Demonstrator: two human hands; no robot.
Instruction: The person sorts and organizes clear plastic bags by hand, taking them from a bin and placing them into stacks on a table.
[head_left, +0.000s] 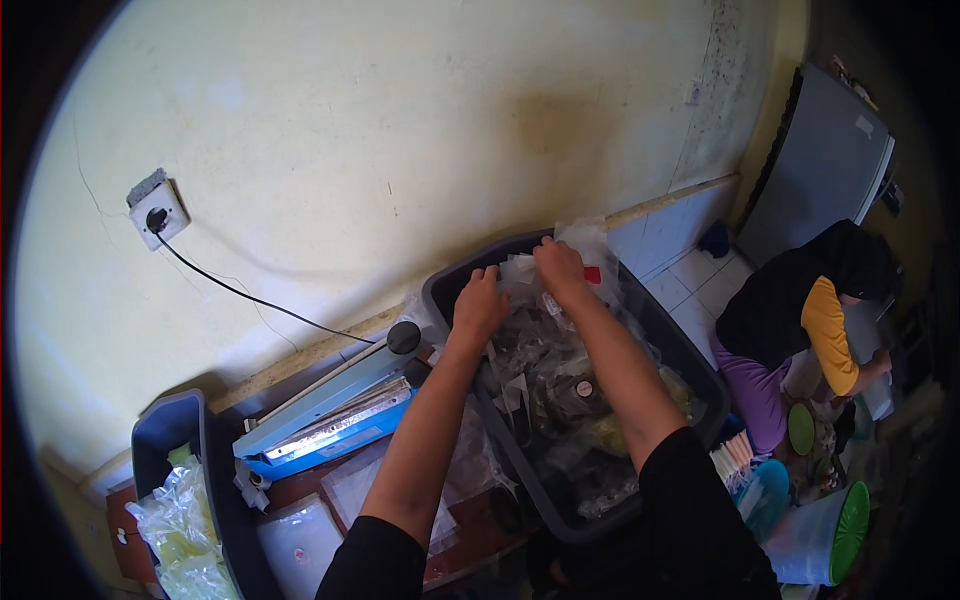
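Note:
A dark grey plastic bin (536, 491) stands before me, filled with clear plastic bags (525, 337). My left hand (480, 304) reaches into its far left part, fingers bent down beside the bags; what lies under the fingertips is hidden. Close to the far rim, my right hand (560, 268) has its fingers curled over the top edges of some upright clear bags (517, 266). One taller clear bag (583, 236) sticks up past the rim just right of that hand, with a small red patch (592, 275) near it. Deeper in the pile shows a small round label (584, 388).
To the left are blue lever-arch binders (330, 442), flat plastic packs (298, 547) and a second bin (206, 480) with shiny bags (180, 517). A black cord (255, 300) runs from a wall socket (159, 217). At right, a person (787, 322) sits near a lidded container (814, 536).

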